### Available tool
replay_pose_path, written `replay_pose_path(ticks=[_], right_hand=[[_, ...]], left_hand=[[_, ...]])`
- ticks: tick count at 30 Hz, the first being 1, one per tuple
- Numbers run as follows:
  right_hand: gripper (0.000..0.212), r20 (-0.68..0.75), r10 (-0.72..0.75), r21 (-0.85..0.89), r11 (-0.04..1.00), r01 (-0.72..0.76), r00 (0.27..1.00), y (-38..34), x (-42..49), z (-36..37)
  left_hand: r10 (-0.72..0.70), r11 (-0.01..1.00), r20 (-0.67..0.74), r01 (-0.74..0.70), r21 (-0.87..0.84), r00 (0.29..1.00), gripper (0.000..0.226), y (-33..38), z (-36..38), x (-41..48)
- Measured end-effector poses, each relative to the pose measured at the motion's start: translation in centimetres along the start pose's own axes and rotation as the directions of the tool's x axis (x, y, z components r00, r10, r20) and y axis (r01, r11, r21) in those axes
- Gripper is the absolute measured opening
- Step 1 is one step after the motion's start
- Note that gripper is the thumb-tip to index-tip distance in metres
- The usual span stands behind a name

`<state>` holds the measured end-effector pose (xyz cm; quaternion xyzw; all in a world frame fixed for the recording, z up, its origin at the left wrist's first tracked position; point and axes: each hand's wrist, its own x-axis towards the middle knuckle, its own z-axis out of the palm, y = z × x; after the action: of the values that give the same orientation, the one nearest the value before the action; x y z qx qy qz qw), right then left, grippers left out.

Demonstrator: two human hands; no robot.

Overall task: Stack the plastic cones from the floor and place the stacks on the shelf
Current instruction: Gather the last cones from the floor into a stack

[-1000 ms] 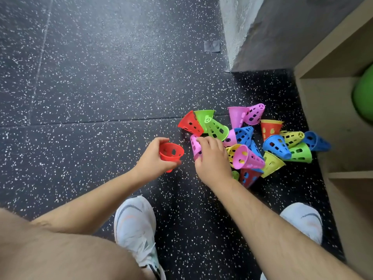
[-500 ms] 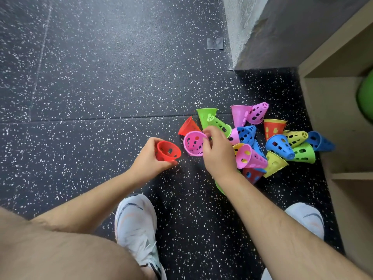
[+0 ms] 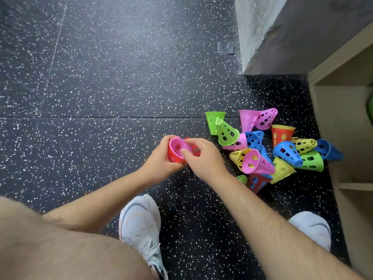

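My left hand (image 3: 159, 164) grips a red cone (image 3: 172, 157) just above the floor. A pink cone (image 3: 177, 146) sits nested inside it, mouth up. My right hand (image 3: 203, 160) is right beside it, thumb on the pink cone's rim and fingers curled over its far side. Bits of another red cone (image 3: 194, 152) show behind those fingers. To the right, several loose cones lie in a heap (image 3: 260, 162) on the floor: green, pink, blue, yellow and red. The wooden shelf (image 3: 343, 142) stands at the right edge.
My two white shoes (image 3: 139, 219) (image 3: 310, 227) are planted on the speckled black floor (image 3: 121, 87). A grey wall corner (image 3: 254, 27) juts in at the top, with a tape patch (image 3: 225, 47) beside it. Something green (image 3: 370, 110) sits in the shelf.
My right hand lifted a pink cone from the heap, carried it left and set it into the red cone in my left hand. Both hands have come together.
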<state>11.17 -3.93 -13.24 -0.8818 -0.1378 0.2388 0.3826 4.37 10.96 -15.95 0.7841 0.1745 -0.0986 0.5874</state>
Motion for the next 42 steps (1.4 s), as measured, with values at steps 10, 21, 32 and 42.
replay_pose_path(ticks=[10, 21, 32, 42], right_hand=[[0.041, 0.06, -0.195, -0.201, 0.958, 0.203, 0.979, 1.1, 0.5, -0.3], [0.012, 0.121, -0.271, -0.486, 0.822, 0.295, 0.955, 2.9, 2.2, -1.6], [0.008, -0.257, -0.205, -0.098, 0.978, 0.185, 0.944, 0.9, 1.8, -3.2], [0.009, -0.127, -0.21, 0.065, 0.973, 0.22, 0.969, -1.2, 1.2, -2.8]], left_hand=[[-0.084, 0.996, -0.093, 0.087, 0.034, 0.992, 0.074, -1.6, -0.6, -0.3], [-0.118, 0.993, -0.097, 0.119, 0.001, 0.988, 0.084, -2.1, -1.2, -0.4], [-0.077, 0.995, -0.08, 0.081, 0.052, 0.994, 0.071, -1.4, -1.1, 0.7], [0.0, 1.0, -0.079, 0.001, 0.009, 0.997, 0.07, 0.7, -1.3, 2.9]])
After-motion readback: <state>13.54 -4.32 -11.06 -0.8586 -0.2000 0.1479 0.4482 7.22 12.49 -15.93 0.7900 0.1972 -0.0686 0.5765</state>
